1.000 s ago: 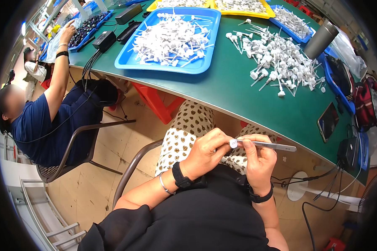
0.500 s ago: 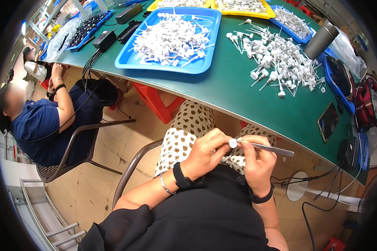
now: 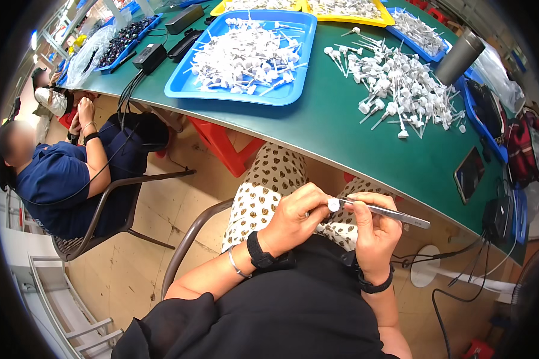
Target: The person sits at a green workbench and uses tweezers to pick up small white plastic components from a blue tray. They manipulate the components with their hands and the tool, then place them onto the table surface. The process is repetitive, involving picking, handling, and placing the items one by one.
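Over my lap, below the table edge, my left hand [image 3: 296, 216] pinches a small white plastic part [image 3: 333, 204] between thumb and fingers. My right hand [image 3: 372, 230] grips metal tweezers [image 3: 389, 212], their tip meeting the white part. Both wrists wear dark bands; the left also has a thin bracelet. My knees under a spotted cream fabric [image 3: 269, 185] lie beneath the hands.
A green table [image 3: 341, 128] holds a blue tray [image 3: 287, 93] of white parts, a loose heap of white parts [image 3: 401, 90], a grey cylinder [image 3: 458, 57] and a phone [image 3: 470, 175]. A person in dark blue [image 3: 54, 179] sits at left on a chair. Cables hang at right.
The seated person at left has drawn their arm back from the table down toward their body. My hands stay together on the part and tweezers.
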`<move>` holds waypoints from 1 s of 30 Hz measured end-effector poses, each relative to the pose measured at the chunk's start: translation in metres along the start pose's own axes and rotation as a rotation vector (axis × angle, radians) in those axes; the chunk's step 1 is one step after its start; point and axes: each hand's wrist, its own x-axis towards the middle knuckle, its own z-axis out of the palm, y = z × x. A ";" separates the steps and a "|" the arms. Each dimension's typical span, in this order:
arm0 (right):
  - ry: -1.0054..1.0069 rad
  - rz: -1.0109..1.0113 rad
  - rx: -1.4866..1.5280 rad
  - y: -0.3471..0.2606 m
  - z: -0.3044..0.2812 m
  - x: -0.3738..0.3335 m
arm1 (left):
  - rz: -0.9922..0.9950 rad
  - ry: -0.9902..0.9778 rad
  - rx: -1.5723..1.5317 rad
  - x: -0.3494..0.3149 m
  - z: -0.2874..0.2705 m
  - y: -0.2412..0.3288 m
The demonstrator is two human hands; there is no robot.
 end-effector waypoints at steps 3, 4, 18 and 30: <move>-0.018 -0.031 -0.021 0.005 0.001 -0.001 | -0.007 -0.002 -0.006 0.000 0.000 0.000; -0.024 -0.034 -0.018 0.006 0.002 -0.002 | -0.009 -0.003 -0.010 0.000 0.000 0.000; -0.036 -0.045 -0.059 0.011 0.003 -0.003 | 0.019 -0.011 0.024 -0.001 0.000 0.000; -0.012 -0.038 0.029 0.010 0.006 -0.003 | 0.011 -0.014 0.036 -0.001 -0.001 -0.001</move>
